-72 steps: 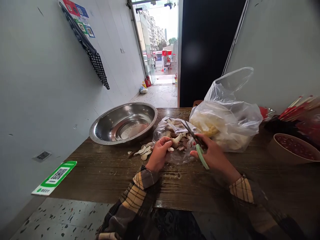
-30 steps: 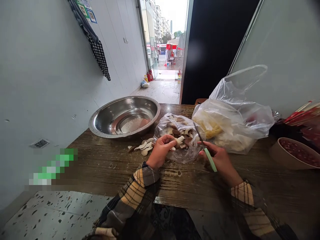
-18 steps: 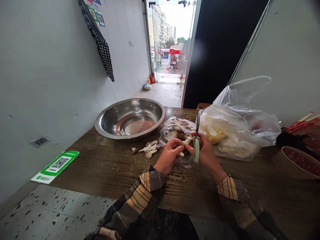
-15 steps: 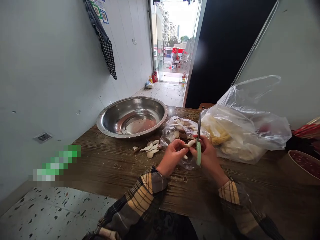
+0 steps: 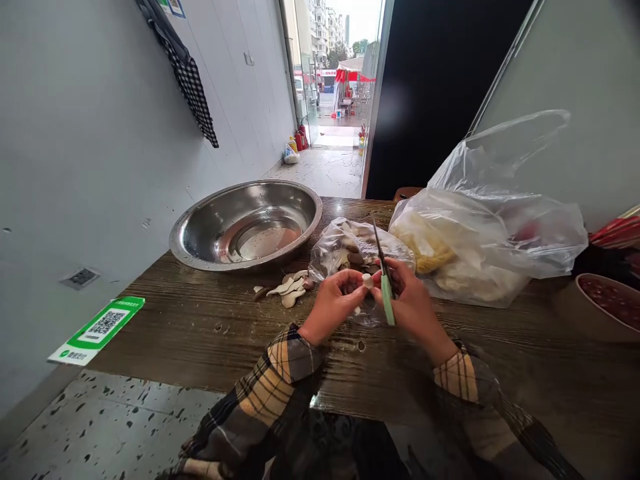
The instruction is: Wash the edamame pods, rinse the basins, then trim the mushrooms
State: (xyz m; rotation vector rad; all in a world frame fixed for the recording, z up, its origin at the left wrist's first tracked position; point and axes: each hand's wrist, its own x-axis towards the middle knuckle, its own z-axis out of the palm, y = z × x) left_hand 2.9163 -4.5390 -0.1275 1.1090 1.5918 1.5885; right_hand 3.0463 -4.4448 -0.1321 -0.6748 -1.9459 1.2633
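Note:
My left hand is closed, pinching a small pale mushroom between thumb and fingertips. My right hand is closed around green-handled scissors, seen almost edge-on, with dark blades pointing up and away from me. The right thumb and fingertips are close against the mushroom's other side; whether they also grip it I cannot tell. Just beyond both hands lies a clear plastic bag of brown-and-white mushrooms. To the left of my left hand, several mushroom pieces lie loose on the wooden table.
A wide steel basin stands at the back left. On the right is a large plastic bag with yellowish contents; beyond it sits a bowl of dark red contents. A green QR-code card lies at the left edge.
The camera view has shifted, so the card and more of the right side show. The mushroom now points end-on towards me between my fingertips, and the scissors lean further left.

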